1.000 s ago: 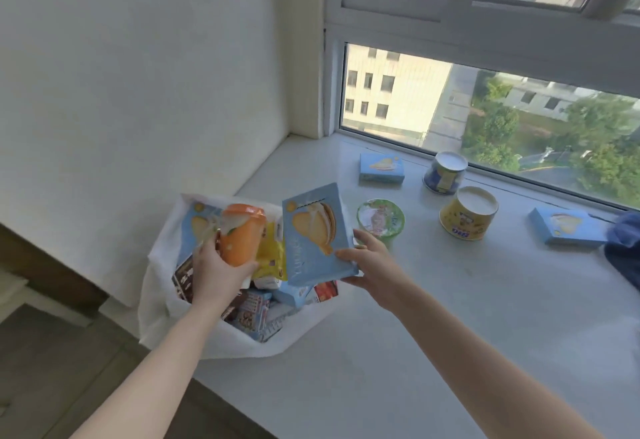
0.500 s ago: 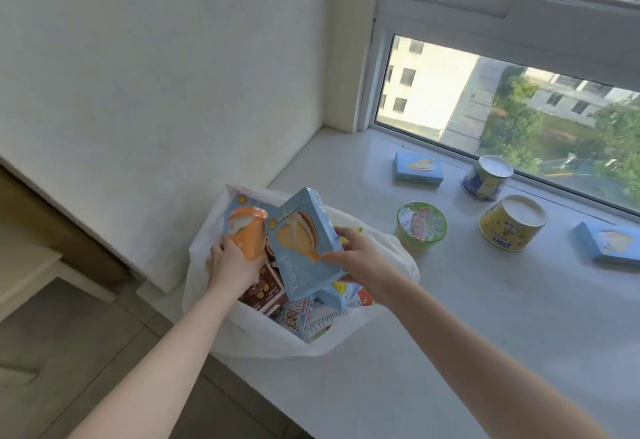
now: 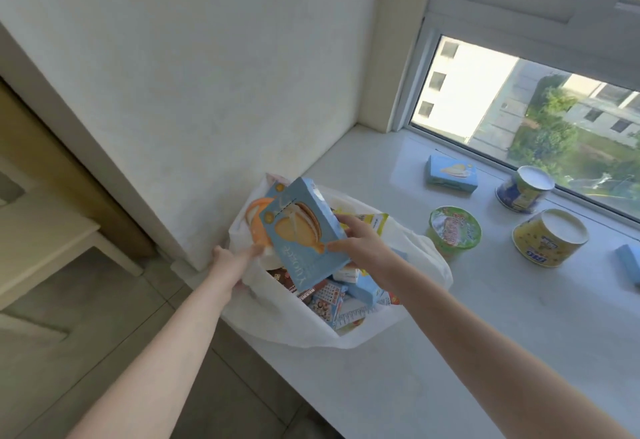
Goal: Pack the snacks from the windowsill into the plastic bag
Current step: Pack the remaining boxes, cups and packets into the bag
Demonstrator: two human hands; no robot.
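Note:
A white plastic bag (image 3: 294, 331) stands open at the left end of the windowsill (image 3: 485, 317), holding several snack packs. My right hand (image 3: 360, 244) grips a light blue biscuit box (image 3: 304, 234), tilted above the bag's mouth. My left hand (image 3: 228, 262) reaches over the bag's left rim and holds an orange cup (image 3: 256, 224), half hidden behind the box. On the sill lie a blue box (image 3: 450, 174), a blue-and-yellow can (image 3: 523, 189), a green cup (image 3: 453, 231), a yellow can (image 3: 550, 238) and another blue box (image 3: 630, 264) at the right edge.
A white wall (image 3: 207, 92) rises directly behind and left of the bag. The window (image 3: 519, 99) runs along the back of the sill. Below left are a pale wooden table (image 3: 45, 241) and the tiled floor (image 3: 86, 352).
Both hands have moved over the bag's mouth. The orange cup has sunk toward the bag's left rim and the blue box has tilted over the opening. My view has swung left.

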